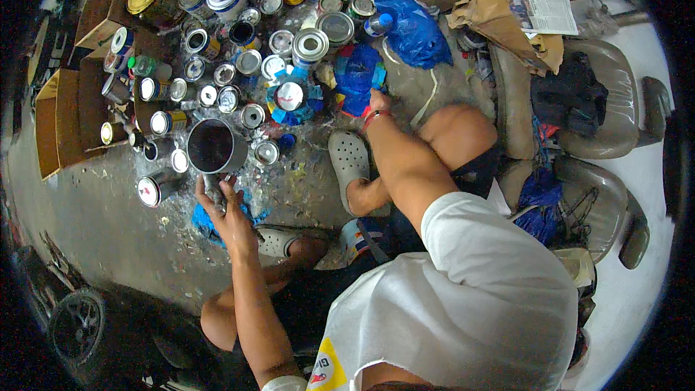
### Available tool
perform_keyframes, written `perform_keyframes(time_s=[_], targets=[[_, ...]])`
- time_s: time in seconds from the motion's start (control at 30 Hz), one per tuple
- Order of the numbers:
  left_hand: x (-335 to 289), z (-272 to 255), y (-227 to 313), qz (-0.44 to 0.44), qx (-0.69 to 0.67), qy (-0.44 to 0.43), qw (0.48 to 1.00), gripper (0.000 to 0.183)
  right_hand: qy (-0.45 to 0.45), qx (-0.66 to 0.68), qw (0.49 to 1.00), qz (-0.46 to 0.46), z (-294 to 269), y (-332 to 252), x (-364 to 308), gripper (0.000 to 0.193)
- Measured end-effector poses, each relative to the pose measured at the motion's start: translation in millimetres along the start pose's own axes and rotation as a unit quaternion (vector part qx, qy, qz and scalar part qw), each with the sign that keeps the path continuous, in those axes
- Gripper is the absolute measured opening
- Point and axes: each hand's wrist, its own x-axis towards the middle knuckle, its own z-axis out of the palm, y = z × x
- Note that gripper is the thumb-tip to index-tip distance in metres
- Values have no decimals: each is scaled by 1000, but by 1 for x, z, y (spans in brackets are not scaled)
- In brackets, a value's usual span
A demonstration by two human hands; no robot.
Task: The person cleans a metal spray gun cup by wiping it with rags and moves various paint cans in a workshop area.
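Note:
My left hand (233,221) is closed around the metal stem under a round metal cup (216,146). The cup is wide at the mouth and dark inside, held above the floor near the paint cans. My right hand (377,103) reaches forward to a crumpled blue rag (355,76) with red, yellow and light blue patches. Its fingers are drawn in at the rag's near right edge, partly hidden by the hand. Left of this rag, a white-topped can (289,96) sits on another blue patterned cloth.
Many paint cans crowd the floor ahead, among them a large silver-lidded can (335,27). Cardboard boxes (61,122) stand at the left. A blue plastic bag (416,32) lies far right of centre. Plastic chairs (597,101) are at the right, a wheel (77,324) lower left.

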Motion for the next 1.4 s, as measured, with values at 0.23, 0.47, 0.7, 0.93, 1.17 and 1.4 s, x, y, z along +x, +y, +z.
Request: perform_keyframes(time_s=[0.23,0.47,0.7,0.93,1.17,1.4], targets=[[1,5,2,2,-18,-9,1000,60,65,365,924,92,7,-2,-13,26],[-1,6,2,35,-30,-1,999,54,101,332,938,-3,-4,-5,-41,24],[-8,9,16,42,-49,-10,998,51,233,198,936,-174,-33,7,-36,34],[-11,-1,10,58,-46,-6,997,53,298,157,899,-281,-50,8,-44,23],[-7,-11,5,55,-65,10,996,52,292,127,860,-399,-39,-9,-68,22],[-5,-8,1,40,-51,8,998,52,36,-58,891,-450,13,-1,1,44]])
